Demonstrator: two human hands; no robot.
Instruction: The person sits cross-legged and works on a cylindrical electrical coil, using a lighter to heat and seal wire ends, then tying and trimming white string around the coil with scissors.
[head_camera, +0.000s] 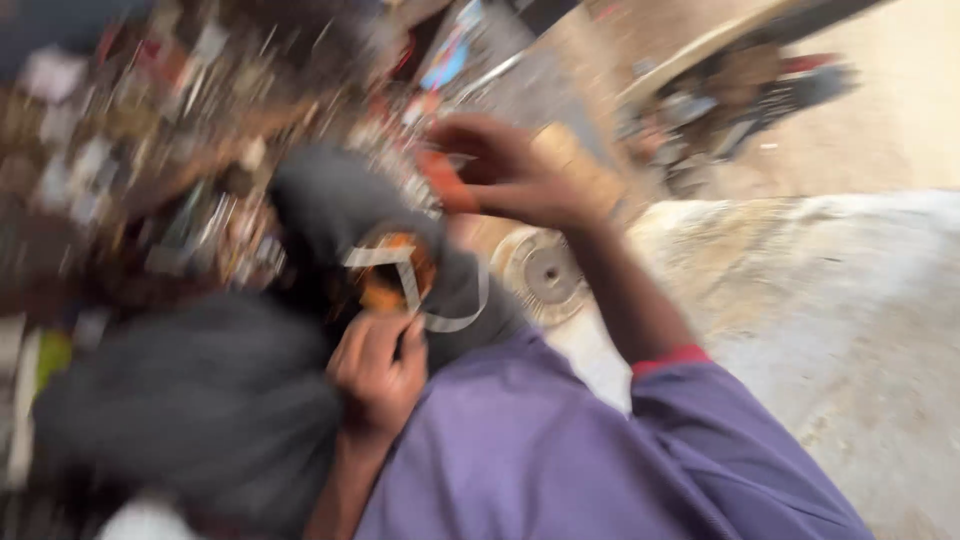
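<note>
The picture is heavily motion-blurred. My left hand (380, 370) grips the near edge of a dark grey soft item (340, 200) that has an orange patch (395, 275) and a white looping strip (440, 300) on it. My right hand (510, 170) is above it, past the item's far side. Its fingers are curled around a small orange-red piece (440, 182). What that piece is cannot be told. My purple garment (560, 460) fills the lower middle, with a red cuff (668, 358) on the right arm.
A round metal disc (545, 272) lies just right of the grey item. A blurred clutter of small goods (150, 150) fills the upper left. Pale dusty ground (830, 300) spreads to the right, with dark debris (740, 95) at the upper right. Another dark bundle (190, 400) sits at lower left.
</note>
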